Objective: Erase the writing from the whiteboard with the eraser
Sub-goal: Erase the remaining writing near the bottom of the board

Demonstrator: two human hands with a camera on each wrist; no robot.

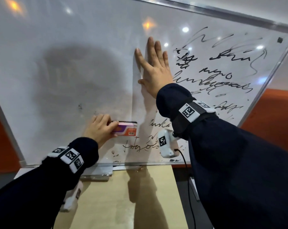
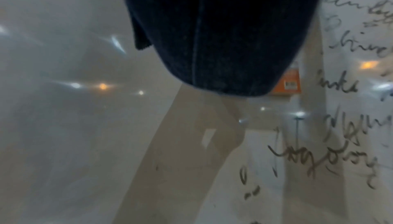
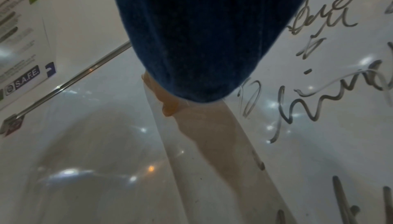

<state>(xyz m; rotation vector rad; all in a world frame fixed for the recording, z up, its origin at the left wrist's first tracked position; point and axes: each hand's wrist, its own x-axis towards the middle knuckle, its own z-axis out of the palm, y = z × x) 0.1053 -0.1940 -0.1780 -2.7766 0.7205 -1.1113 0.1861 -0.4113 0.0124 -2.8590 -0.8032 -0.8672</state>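
Observation:
The whiteboard [image 1: 60, 47] leans tilted in the head view; its left half is wiped, and black handwriting [image 1: 219, 76] covers the right half and the lower middle. My left hand [image 1: 100, 128] grips the left end of an orange and pink eraser [image 1: 128, 128], held against the board low down, just above a scrawled word [image 1: 140, 146]. My right hand [image 1: 154, 66] lies flat on the board higher up, fingers straight, at the left margin of the writing. In the left wrist view my dark sleeve [image 2: 223, 34] hides the hand; only the eraser's orange corner [image 2: 290, 83] shows.
A wooden table top [image 1: 123, 195] stands below the board's lower frame [image 1: 140, 164]. The metal frame [image 1: 222, 12] runs along the top and right edges, with a small dark magnet [image 1: 280, 40] near the corner. A printed sheet [image 3: 23, 42] is seen beyond the frame. Orange wall [image 1: 272, 113] lies behind.

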